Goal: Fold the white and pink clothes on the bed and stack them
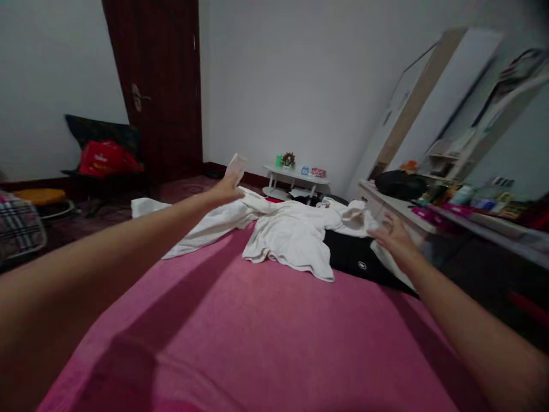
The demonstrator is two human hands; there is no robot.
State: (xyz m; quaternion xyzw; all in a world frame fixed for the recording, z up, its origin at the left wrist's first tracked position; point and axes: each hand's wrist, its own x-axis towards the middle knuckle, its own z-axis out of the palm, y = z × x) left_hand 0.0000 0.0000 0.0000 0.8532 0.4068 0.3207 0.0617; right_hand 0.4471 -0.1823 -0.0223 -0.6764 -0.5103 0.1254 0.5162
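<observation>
A white long-sleeved shirt [291,234] lies loosely spread across the far part of a pink bed cover [274,332]. My left hand [229,187] is raised at the shirt's left side, closed on white cloth; a pale end sticks up above the fingers, slightly blurred. At the other side, my right hand [397,236] has its fingertips on the bunched right sleeve, with the fingers bent around it. Under that sleeve lies a black garment [351,254] with a small white logo. More white cloth [201,232] stretches to the left, beneath my left forearm.
Behind the bed stands a low white table [295,173] with small items on it. A cluttered dresser [381,197] is at the right. On the left, a red bag [107,159] rests on a chair near the dark door [160,86], with a yellow stool [43,197] beside it.
</observation>
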